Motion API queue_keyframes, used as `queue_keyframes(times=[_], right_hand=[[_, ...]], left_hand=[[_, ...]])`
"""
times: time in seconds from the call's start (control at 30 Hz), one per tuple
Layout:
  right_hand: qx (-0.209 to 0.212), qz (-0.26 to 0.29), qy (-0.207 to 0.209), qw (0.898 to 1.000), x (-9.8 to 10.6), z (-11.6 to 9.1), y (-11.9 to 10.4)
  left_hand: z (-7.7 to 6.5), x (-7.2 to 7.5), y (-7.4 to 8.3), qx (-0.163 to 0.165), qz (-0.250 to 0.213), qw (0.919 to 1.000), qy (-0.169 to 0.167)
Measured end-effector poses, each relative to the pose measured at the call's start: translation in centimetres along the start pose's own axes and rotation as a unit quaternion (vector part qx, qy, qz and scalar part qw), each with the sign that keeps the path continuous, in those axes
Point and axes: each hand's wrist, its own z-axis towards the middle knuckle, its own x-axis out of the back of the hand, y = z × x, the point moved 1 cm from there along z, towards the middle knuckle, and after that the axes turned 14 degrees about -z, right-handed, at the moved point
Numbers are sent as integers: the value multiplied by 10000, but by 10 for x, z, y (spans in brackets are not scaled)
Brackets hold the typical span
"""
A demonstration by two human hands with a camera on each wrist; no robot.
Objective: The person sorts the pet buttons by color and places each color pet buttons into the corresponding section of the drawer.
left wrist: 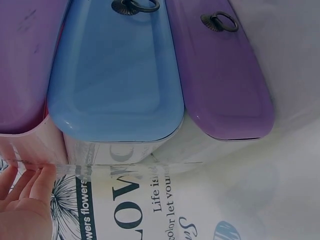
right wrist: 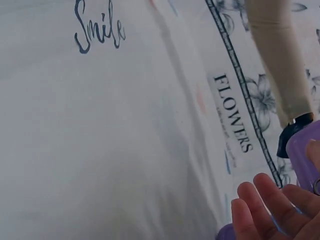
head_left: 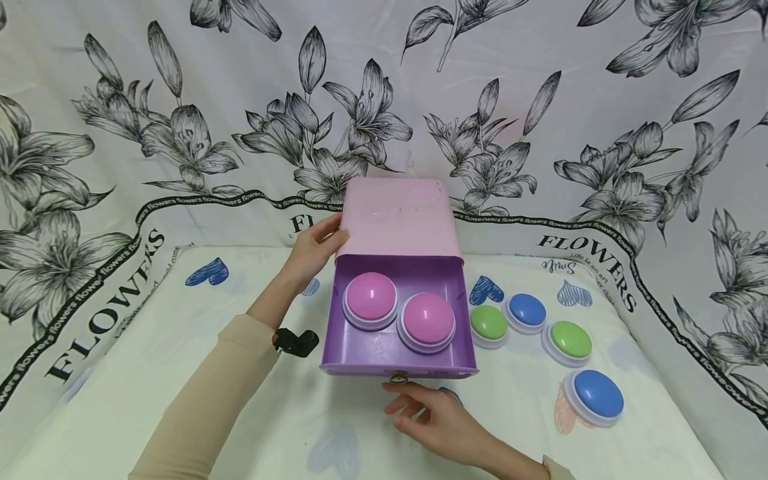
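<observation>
A small drawer cabinet with a pink casing (head_left: 399, 217) stands mid-table, its purple top drawer (head_left: 369, 347) pulled out. Two pink dome buttons (head_left: 371, 297) on white bases lie inside it. My left hand (head_left: 315, 248) steadies the casing's left side; in the left wrist view its straight fingers (left wrist: 44, 182) press against the pink wall. At the drawer's front edge, the forefinger of my right hand (head_left: 441, 423) touches the small metal ring pull (head_left: 399, 378). The right hand's other fingers (right wrist: 265, 192) are loosely bent, apart from the drawer.
Right of the cabinet lie two green dome buttons (head_left: 489, 323) and two blue dome buttons (head_left: 599, 393). Beside the purple drawer, the left wrist view shows a blue drawer (left wrist: 120, 75) and another purple drawer (left wrist: 225, 80) with ring pulls. Flower-printed cloth (head_left: 336, 40) hangs behind.
</observation>
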Motion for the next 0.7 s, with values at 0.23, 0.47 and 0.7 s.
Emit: queue_keyframes(times=[0.23, 0.47, 0.7], right_hand=[[-179, 486, 184, 9985, -8, 1, 1], [-687, 1180, 317, 9901, -10, 1, -2], [-928, 1697, 456, 9801, -9, 2, -6]], left_hand=[[0, 1, -1, -14, -38, 10000, -25], [3, 1, -3, -13, -77, 10000, -14], [3, 2, -3, 7, -51, 10000, -25]])
